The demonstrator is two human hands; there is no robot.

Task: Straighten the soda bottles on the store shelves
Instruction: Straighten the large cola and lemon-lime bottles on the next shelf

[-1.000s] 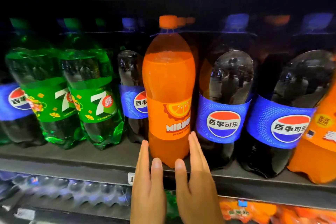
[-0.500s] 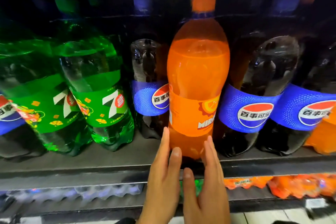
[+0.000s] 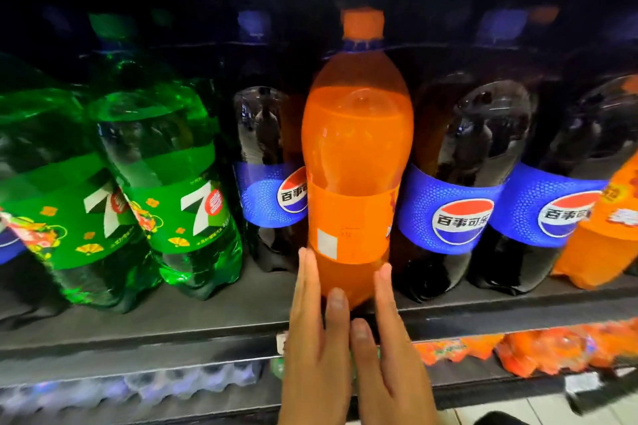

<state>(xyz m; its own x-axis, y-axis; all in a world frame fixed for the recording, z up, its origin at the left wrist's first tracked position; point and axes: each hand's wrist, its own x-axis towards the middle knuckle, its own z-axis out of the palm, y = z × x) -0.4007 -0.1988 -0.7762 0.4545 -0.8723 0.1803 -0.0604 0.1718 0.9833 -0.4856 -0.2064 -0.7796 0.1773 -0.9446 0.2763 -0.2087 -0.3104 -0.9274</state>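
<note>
A tall orange soda bottle [image 3: 355, 162] with an orange cap stands upright at the front of the dark shelf [image 3: 172, 324]. Its label shows a plain side with a white patch. My left hand [image 3: 316, 342] lies with straight fingers against the bottle's lower left side. On the lower right side my right hand [image 3: 386, 352] presses the bottle with straight fingers. To the left lean two green 7-Up bottles [image 3: 165, 183]. Dark Pepsi bottles with blue labels [image 3: 459, 197] stand on both sides of the orange one.
Another orange bottle [image 3: 607, 217] stands at the far right edge. The shelf below holds clear bottles [image 3: 145, 386] at left and orange packs [image 3: 538, 348] at right. More bottles fill the dark rows behind.
The orange bottle has turned between my hands: its Mirinda logo has gone round to the right and the plain side now faces me. The view has drawn closer.
</note>
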